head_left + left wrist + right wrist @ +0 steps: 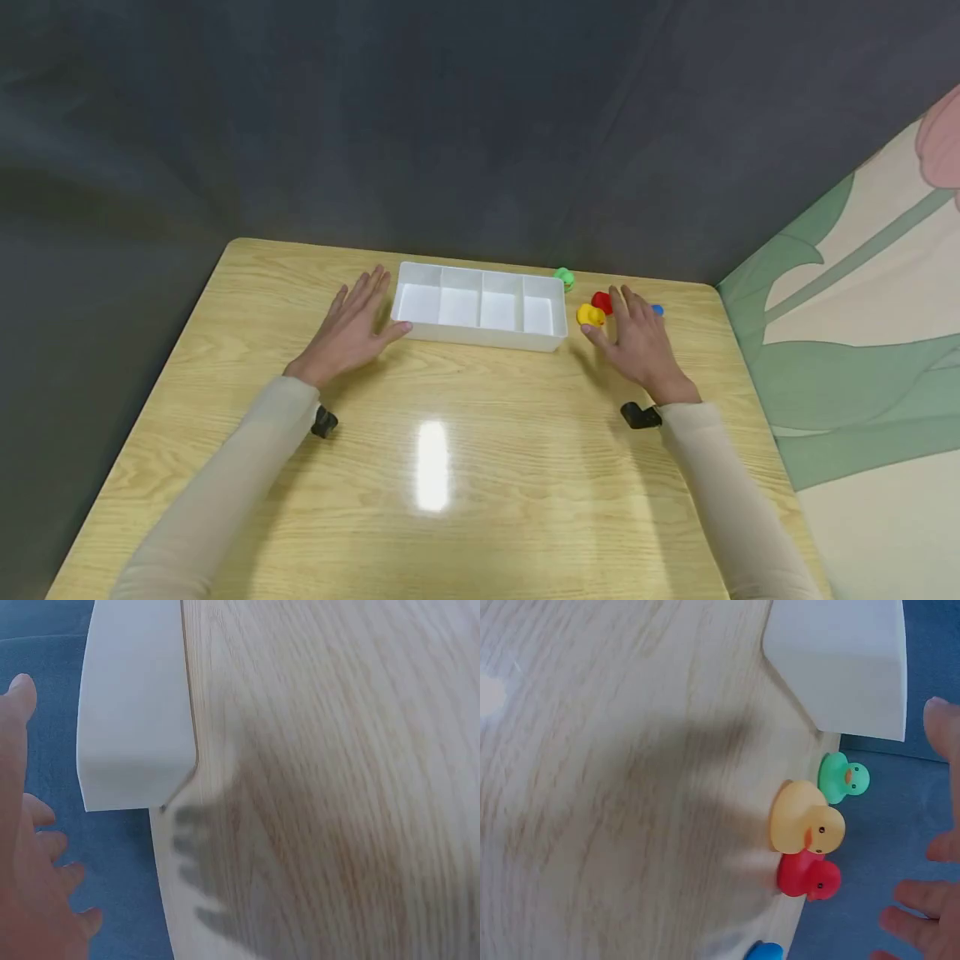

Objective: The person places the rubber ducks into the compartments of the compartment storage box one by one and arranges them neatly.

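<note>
A white tray (480, 334) with several compartments in a row lies toward the table's back edge. By its left end, my left hand (348, 329) hovers with fingers extended, holding nothing; the left wrist view shows it apart from the tray wall (135, 697). My right hand (639, 343) is spread above the table beside small rubber ducks, gripping none. The yellow duck (795, 817) and red duck (801, 874) sit close together. A green duck (831, 780) stands near the tray's right end. Partly hidden behind my right fingers is a blue object (657, 310).
The wooden table (495, 433) has a bright light reflection near its middle. A dark curtain (450, 125) hangs behind the back edge, and a patterned floral cloth (862, 333) hangs along the right side.
</note>
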A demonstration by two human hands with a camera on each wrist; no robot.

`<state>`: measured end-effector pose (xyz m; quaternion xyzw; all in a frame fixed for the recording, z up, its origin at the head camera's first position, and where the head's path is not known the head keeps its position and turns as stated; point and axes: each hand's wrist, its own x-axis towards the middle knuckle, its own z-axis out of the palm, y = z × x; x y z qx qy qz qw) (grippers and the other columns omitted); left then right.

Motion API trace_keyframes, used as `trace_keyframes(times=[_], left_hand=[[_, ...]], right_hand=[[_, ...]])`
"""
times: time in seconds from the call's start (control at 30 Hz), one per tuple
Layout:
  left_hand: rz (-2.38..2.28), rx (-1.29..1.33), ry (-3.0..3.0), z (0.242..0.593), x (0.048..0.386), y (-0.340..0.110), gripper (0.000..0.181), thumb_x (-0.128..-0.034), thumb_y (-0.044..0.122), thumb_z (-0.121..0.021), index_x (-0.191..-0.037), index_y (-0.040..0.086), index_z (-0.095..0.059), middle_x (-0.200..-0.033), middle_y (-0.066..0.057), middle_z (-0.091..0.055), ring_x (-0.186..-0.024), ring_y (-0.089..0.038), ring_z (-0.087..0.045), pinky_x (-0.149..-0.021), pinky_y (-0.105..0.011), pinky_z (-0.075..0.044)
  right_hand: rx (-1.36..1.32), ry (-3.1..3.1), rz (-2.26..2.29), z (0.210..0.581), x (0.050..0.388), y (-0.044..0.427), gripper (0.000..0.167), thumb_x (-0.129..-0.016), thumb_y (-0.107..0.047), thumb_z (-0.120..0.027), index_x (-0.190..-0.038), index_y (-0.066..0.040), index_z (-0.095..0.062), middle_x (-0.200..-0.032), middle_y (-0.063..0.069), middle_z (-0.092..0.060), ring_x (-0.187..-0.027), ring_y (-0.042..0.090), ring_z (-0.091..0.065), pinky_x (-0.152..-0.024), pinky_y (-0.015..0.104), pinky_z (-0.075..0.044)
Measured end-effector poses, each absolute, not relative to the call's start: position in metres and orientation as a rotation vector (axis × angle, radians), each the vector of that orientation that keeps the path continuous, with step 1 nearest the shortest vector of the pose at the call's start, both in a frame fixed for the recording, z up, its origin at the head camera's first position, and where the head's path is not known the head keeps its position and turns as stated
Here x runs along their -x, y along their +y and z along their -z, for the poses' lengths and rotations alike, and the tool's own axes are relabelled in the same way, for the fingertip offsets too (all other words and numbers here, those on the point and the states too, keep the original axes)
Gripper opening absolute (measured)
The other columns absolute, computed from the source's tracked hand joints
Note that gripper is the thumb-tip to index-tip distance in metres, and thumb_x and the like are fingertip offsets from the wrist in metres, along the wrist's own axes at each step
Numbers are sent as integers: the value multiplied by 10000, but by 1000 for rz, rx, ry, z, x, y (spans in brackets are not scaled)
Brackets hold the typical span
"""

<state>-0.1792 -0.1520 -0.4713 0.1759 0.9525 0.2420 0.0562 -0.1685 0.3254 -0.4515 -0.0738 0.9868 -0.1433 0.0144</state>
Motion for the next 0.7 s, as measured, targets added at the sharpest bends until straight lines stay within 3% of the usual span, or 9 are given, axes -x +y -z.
trace_keyframes(times=[0.3, 0.5, 0.7], left_hand=[[-806, -524, 2855, 484, 180, -145, 1013, -1051, 725, -426, -1723, 109, 13, -1821, -121, 20, -1688, -414, -62, -1349, -667, -79], [-896, -477, 2851, 490, 181, -140, 1025, -1042, 691, -504, -1729, 157, 40, -1803, -165, -125, -1681, -409, -127, -1363, -630, -71], [-945, -485, 2851, 491, 180, -136, 918, -1078, 615, -501, -1732, 212, 1, -1799, -115, -184, -1685, -362, -157, -1368, -621, -46]], right_hand=[[251, 3080, 446, 463, 173, 324, 827, -1087, -492, -564, -1635, 69, -302, -1627, 380, -386, -1459, 597, -388, -1242, 724, -308], [251, 3064, 444, 470, 179, 323, 752, -1070, -367, -639, -1608, 69, -346, -1428, 389, -518, -1226, 532, -478, -1087, 656, -455], [243, 3044, 438, 481, 183, 325, 655, -1070, -244, -641, -1588, 74, -395, -1418, 408, -527, -1240, 544, -489, -1121, 663, -457]])
